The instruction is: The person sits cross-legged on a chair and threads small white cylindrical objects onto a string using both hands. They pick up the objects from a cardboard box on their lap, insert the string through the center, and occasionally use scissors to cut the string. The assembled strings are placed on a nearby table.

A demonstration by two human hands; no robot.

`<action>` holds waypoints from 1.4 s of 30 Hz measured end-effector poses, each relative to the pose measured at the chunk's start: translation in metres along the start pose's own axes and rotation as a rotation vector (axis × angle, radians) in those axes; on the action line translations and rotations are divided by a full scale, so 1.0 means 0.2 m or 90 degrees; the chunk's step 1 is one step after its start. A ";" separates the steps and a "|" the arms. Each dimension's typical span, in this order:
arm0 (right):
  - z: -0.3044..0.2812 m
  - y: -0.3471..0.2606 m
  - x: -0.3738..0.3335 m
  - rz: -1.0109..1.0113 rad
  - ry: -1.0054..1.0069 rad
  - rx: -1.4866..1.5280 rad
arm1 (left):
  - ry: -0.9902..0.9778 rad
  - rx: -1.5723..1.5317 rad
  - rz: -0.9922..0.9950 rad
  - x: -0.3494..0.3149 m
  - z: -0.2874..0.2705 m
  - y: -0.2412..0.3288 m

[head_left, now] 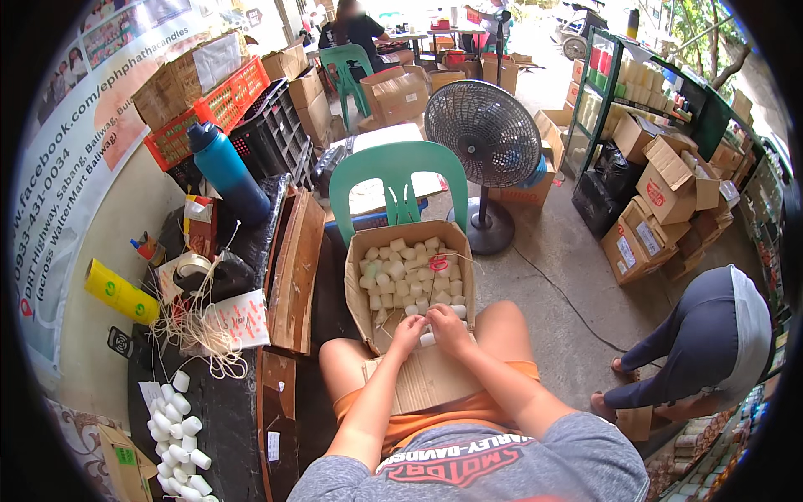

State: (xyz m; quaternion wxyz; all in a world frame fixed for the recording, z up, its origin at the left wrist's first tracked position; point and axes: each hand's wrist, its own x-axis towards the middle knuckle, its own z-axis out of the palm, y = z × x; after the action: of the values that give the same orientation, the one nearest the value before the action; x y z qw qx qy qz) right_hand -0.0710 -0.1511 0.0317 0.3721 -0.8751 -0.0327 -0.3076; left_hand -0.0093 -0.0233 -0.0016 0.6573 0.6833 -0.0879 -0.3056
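Note:
My left hand (pixel 407 335) and my right hand (pixel 449 330) meet over the near edge of an open cardboard box (pixel 355 322). The fingers of both are pinched together, nearly touching; what they grip is too small to make out. Just below the fingertips lies a white candle (pixel 428 340), and another white candle (pixel 458 311) is beside my right hand. Many short, pale, cylindrical candles (pixel 406 272) fill the box. On top of them rests a pink loop-shaped handle (pixel 438 263), perhaps of scissors. A cardboard flap (pixel 431 381) lies across my lap.
A green plastic chair (pixel 397 159) stands behind the box, with a black fan (pixel 483 134) beside it. To my left, a black-covered table (pixel 201 389) bears white candles (pixel 180 439), string (pixel 219 356) and a blue bottle (pixel 227 171). A person (pixel 703 343) bends at right near cardboard boxes (pixel 644 238).

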 end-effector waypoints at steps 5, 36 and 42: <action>0.01 0.02 -0.04 0.150 -0.109 0.053 | -0.039 0.050 -0.014 -0.02 0.00 0.02; -0.02 0.04 -0.06 0.081 -0.120 0.042 | -0.164 -0.169 -0.256 -0.04 -0.10 0.07; -0.03 0.01 -0.03 0.277 -0.107 0.081 | -0.088 -0.068 -0.145 -0.04 -0.06 0.06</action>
State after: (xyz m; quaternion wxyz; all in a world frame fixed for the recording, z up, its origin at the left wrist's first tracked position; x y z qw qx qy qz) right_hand -0.0773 -0.1558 0.0303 0.4803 -0.8587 0.1065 -0.1435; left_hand -0.0066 -0.0103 0.0120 0.6464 0.6301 -0.0387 -0.4287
